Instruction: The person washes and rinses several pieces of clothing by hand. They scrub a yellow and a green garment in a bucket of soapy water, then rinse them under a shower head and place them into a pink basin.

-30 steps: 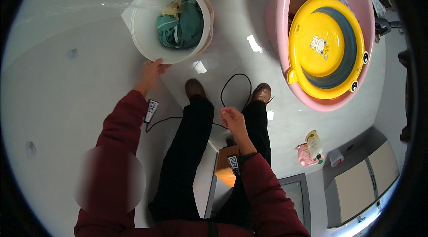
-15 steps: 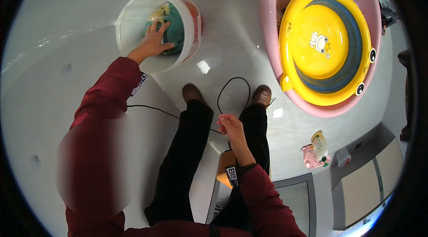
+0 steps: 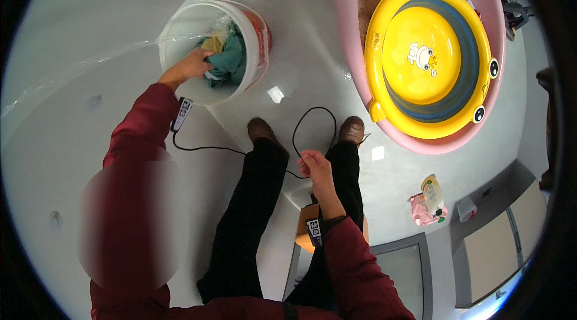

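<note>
My left hand point(image 3: 195, 64) reaches into a white bucket point(image 3: 178, 26) at the upper left. Its fingers are closed on a wet green cloth point(image 3: 231, 61), and part of the fingers is hidden by the fabric. A yellowish piece of cloth point(image 3: 211, 44) lies beside the green one, and a thin stream of water point(image 3: 129, 45) falls into the bucket from the left. My right hand point(image 3: 316, 166) hangs above my legs with its fingers curled together; nothing shows in them. A black cord point(image 3: 294, 139) loops on the floor behind that hand.
At the upper right, a yellow basin point(image 3: 422, 55) with an animal face rests on a large pink tub point(image 3: 351, 31) containing foamy water and laundry. A pink packet point(image 3: 428, 210) and a clear pouch point(image 3: 431, 193) lie on the floor. An orange box point(image 3: 305, 224) stands below my right hand.
My left hand has gone from spread fingers over the cloth to gripping it at its near left side. The green cloth is bunched up more. My right hand has barely moved.
</note>
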Motion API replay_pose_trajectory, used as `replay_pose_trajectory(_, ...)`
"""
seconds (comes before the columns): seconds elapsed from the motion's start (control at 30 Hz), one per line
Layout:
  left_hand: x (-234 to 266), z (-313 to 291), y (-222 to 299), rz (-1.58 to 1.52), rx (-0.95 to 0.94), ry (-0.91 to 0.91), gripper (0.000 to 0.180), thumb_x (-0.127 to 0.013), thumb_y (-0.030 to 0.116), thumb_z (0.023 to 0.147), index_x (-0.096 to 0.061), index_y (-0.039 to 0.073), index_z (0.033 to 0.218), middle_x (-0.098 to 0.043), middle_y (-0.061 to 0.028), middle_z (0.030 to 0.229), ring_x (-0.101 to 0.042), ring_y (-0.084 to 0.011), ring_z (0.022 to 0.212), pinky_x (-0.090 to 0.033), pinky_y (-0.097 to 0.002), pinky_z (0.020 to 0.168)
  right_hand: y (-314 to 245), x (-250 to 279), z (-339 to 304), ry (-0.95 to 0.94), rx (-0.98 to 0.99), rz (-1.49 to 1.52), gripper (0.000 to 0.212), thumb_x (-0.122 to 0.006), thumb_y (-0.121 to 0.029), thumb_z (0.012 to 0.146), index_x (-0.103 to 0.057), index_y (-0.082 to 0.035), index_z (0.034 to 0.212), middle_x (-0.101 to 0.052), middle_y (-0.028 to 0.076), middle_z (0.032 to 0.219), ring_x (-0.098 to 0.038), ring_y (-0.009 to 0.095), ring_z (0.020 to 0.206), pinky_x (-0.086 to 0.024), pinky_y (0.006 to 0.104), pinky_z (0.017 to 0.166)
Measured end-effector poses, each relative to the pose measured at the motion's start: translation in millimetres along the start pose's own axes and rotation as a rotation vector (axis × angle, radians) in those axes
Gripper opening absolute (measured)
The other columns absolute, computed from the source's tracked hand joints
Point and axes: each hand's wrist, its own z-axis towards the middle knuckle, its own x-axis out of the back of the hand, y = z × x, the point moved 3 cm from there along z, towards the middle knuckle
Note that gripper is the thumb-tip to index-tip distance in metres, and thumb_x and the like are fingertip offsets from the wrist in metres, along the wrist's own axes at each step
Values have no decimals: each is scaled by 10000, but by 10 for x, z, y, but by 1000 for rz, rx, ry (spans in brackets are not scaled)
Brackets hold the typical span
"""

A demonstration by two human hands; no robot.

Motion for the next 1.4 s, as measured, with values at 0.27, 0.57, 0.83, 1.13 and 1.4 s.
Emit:
replay_pose_trajectory(0.27, 402, -1783, 249, -200, -389, 236, 285, -551, -83, 719, -579, 18, 984, -528, -37, 917, -489, -122, 824, -397, -236, 739, -236, -68, -254, 69, 3, -76, 169, -522, -171, 860, -594, -50, 954, -600, 26, 766, -507, 71, 577, -390, 207, 495)
replay_pose_trajectory(0.57, 293, -2731, 305, -135, -554, 476, 272, -576, -110, 663, -596, 54, 878, -478, -42, 927, -488, -169, 913, -382, -260, 812, -1408, -1423, -386, -171, 357, -305, 425, -627, -296, 799, -505, -41, 1116, -547, 104, 1004, -553, 145, 772, -463, 268, 619)
replay_pose_trajectory(0.83, 192, -2962, 293, -411, -565, 554, 378, -538, -100, 700, -566, 71, 1036, -480, -37, 1040, -490, -180, 965, -401, -275, 828, -1452, -2627, -580, -488, -49, 137, 591, -651, -265, 768, -373, -56, 1245, -478, 143, 1162, -518, 251, 1024, -458, 366, 837)
replay_pose_trajectory(1.13, 1003, -2851, 114, -1331, -442, 293, 385, -520, 50, 823, -483, 85, 1205, -544, -4, 933, -502, -64, 723, -389, -193, 574, -2282, -2798, -769, -399, 275, 324, 287, -540, -154, 822, -490, -54, 1086, -554, 85, 1012, -549, 207, 929, -466, 342, 786)
replay_pose_trajectory(1.4, 1474, -2875, 299, -1567, -489, 216, 359, -515, 338, 883, -543, 80, 1131, -565, -5, 822, -472, -81, 598, -367, -197, 481, -2437, -3317, -567, -419, 362, 381, 575, -626, -232, 790, -353, 14, 1232, -444, 173, 1194, -474, 272, 1070, -417, 344, 880)
